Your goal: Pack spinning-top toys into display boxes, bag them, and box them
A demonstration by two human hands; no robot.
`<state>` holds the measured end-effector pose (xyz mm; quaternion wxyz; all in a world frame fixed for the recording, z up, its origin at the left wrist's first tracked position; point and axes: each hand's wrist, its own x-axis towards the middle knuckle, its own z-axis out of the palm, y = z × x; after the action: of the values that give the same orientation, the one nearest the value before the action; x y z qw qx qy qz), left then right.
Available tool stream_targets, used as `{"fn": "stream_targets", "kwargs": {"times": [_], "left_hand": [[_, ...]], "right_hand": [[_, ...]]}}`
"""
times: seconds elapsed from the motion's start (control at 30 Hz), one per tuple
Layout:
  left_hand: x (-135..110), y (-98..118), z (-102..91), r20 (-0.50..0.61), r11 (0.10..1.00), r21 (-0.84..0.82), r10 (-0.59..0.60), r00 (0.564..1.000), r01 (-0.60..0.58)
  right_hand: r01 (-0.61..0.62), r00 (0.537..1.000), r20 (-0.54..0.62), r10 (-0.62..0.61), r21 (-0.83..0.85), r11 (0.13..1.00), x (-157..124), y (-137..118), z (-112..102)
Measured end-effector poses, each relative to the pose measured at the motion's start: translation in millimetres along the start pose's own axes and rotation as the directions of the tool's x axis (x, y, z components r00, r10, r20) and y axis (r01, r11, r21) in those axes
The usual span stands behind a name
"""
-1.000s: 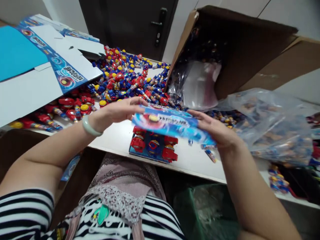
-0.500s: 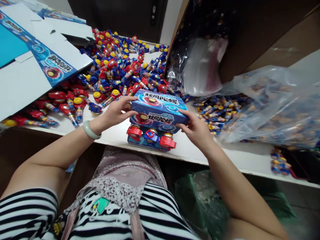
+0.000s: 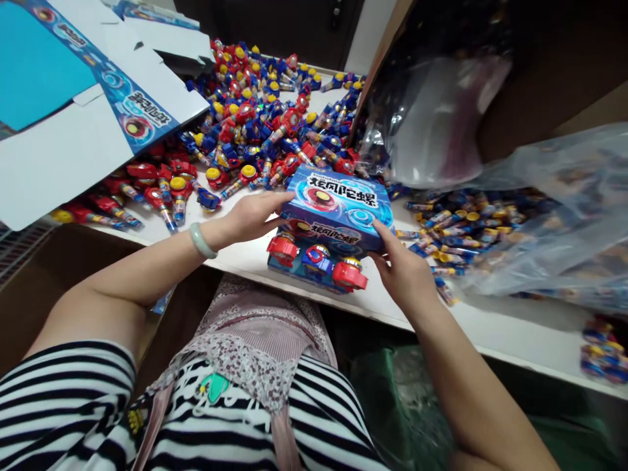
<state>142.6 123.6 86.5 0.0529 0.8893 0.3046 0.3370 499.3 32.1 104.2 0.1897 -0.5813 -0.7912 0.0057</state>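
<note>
A blue printed cardboard box [image 3: 343, 196] stands near the table's front edge, its lid with bold dark lettering over the top. Along the box's lower front sit three toy spinning-top launchers: a red one [image 3: 283, 249], a blue one [image 3: 316, 260] and another red one [image 3: 349, 275]. My left hand [image 3: 260, 214], with a pale bangle on the wrist, has its fingers on the lid's left end. At the right end, my right hand [image 3: 405, 261] grips the lid's front corner, thumb on top and fingers curled below. Some fingertips are hidden behind the box.
Behind lies a big pile of red and blue toys [image 3: 255, 124]. Flattened printed cartons [image 3: 161, 98] lean in at left. On the right are small candy-like tubes [image 3: 456, 235], a clear plastic bag [image 3: 564, 216] and a large carton [image 3: 387, 59] holding plastic bags.
The view has turned left, so everything sits further right. The lid's front panel shows less tall and more of its top is visible. Both hands have stayed at the box's ends.
</note>
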Motion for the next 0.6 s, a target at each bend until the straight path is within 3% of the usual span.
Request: {"fn": "stream_targets", "kwargs": {"times": [0.13,0.23,0.33,0.4,0.47,0.53,0.6], "left_hand": [[-14,-4,16.9,0.064,0.998,0.025,0.052,0.997,-0.054],[-22,-4,25.9,0.033,0.999,-0.028,-0.016,0.999,0.016],[-23,-4,22.9,0.055,0.968,-0.229,-0.091,0.994,0.102],[-18,-10,15.8,0.068,0.896,-0.401,-0.177,0.982,0.19],[-6,-25,11.4,-0.006,0.779,-0.561,-0.343,0.939,0.281],[14,-46,15.8,-0.089,0.631,-0.706,-0.53,0.843,0.323],[39,-66,31.5,-0.054,0.452,-0.823,-0.664,0.746,0.343]], "right_hand": [[0.02,0.997,0.074,-0.018,-0.015,1.0,-10,1,20],[-0.071,0.992,0.099,0.073,-0.028,0.997,-15,-3,34],[-0.133,0.985,0.111,0.132,-0.003,0.991,-19,-2,37],[-0.124,0.987,0.113,0.111,0.123,0.985,-25,7,34],[-0.15,0.989,0.046,0.142,0.297,0.943,-39,19,33],[-0.234,0.968,0.011,0.252,0.413,0.88,-57,28,41],[-0.315,0.946,0.072,0.317,0.44,0.841,-73,29,58]]}}
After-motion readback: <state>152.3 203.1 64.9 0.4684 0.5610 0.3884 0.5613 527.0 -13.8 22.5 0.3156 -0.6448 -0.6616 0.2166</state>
